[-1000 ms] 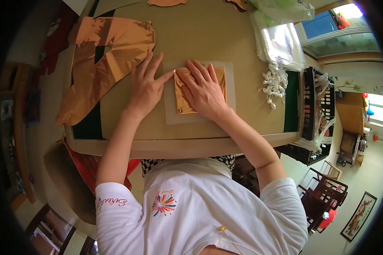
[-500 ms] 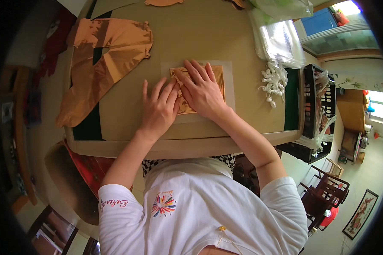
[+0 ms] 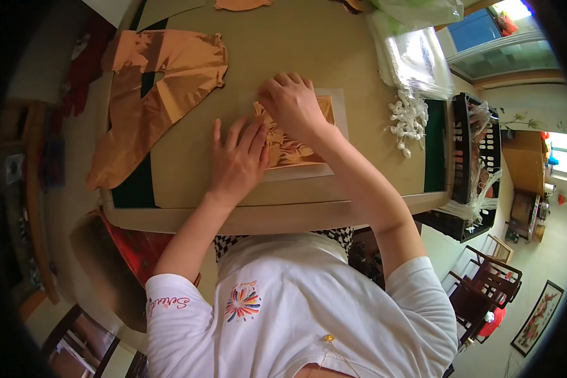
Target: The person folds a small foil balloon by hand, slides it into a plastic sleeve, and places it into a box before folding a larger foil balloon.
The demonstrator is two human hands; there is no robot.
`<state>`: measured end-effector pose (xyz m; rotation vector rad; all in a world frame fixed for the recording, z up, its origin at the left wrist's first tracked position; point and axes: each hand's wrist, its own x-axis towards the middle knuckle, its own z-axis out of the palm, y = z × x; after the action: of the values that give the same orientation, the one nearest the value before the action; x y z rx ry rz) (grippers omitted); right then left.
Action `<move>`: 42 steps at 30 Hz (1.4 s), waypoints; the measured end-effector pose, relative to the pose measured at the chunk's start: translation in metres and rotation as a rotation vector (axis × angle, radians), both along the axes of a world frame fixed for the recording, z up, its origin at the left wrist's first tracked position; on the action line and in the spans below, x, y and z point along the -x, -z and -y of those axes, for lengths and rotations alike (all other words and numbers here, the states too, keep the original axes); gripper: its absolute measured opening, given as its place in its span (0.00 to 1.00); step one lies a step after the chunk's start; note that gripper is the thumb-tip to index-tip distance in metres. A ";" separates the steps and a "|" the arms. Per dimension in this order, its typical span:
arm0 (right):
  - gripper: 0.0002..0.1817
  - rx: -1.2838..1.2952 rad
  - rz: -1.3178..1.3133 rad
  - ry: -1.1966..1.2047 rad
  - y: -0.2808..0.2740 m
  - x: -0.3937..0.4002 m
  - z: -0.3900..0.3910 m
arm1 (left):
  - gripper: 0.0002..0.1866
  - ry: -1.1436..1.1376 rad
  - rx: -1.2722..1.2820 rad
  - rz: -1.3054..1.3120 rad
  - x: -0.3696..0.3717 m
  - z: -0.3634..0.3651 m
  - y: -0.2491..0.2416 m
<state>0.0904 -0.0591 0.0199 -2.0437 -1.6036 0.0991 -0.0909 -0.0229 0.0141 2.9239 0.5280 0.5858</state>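
Foil packet point(image 3: 290, 151), just one, lies on one pale sheet point(image 3: 340, 113); left hand point(image 3: 239, 154) spreads at its left edge, right hand point(image 3: 294, 106) curls over its far side (whether pinching, I cannot tell)

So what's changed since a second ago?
The left hand has moved right and toward the body, onto the left edge of the gold foil. The right hand, flat before, now curls near its far-left corner; any grip is hidden. The copper foil piece stayed put.
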 end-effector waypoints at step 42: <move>0.13 -0.180 0.120 -0.065 -0.006 0.016 0.037 | 0.14 0.007 0.003 0.055 -0.004 0.000 0.004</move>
<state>0.0748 -0.0957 0.0261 -1.8914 -1.6861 -0.1421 -0.0869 -0.0233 0.0101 2.8961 0.5111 0.6622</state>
